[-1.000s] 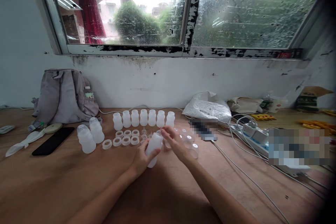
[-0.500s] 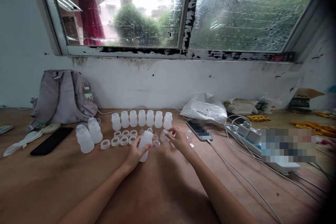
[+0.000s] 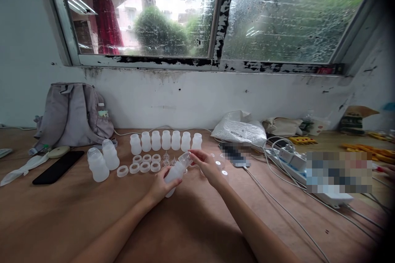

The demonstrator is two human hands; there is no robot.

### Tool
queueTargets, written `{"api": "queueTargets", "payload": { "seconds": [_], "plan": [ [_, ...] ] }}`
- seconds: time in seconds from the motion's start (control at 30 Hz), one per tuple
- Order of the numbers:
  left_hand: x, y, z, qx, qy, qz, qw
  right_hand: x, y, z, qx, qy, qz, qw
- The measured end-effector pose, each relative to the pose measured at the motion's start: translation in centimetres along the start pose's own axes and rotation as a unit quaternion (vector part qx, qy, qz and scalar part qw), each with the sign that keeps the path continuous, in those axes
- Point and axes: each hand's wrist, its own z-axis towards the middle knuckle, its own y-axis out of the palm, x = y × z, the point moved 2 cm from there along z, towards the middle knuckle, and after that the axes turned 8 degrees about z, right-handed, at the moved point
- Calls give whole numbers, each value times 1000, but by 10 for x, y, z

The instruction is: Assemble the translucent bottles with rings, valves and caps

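Note:
My left hand (image 3: 161, 184) is wrapped round a frosted white baby bottle (image 3: 175, 172), tilted with its top to the upper right. A clear domed cap (image 3: 184, 158) sits at the bottle's top, pinched by the fingers of my right hand (image 3: 207, 166). Whether the cap is seated fully I cannot tell. Behind stands a row of several open bottles (image 3: 166, 140). White collar rings (image 3: 145, 167) and clear nipples (image 3: 166, 157) lie in front of that row. More clear caps (image 3: 218, 163) lie beside my right hand, partly hidden by it. Two capped bottles (image 3: 98, 167) stand to the left.
A black phone (image 3: 58, 167) and a grey backpack (image 3: 75, 115) lie at the left. On the right are a phone on a charging cable (image 3: 235, 155), a silvery plastic bag (image 3: 239, 128) and a white power strip (image 3: 286, 163) with cords. Part of another person's hand shows at the far right edge.
My right hand left the bottle's top, reached to the clear caps, and came back to the bottle with a cap. My left hand kept hold of the bottle, now tilted further right.

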Motion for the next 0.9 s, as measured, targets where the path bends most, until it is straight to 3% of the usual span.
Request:
{"api": "queueTargets", "payload": {
  "seconds": [0.3, 0.9],
  "plan": [
    [2, 2, -1, 0, 7, 1, 1000, 1, 6, -2, -12, 24, 1, 1000],
    [1, 9, -8, 69, 5, 76, 995, 2, 23, -4, 4, 9, 9, 1000]
  ]
}}
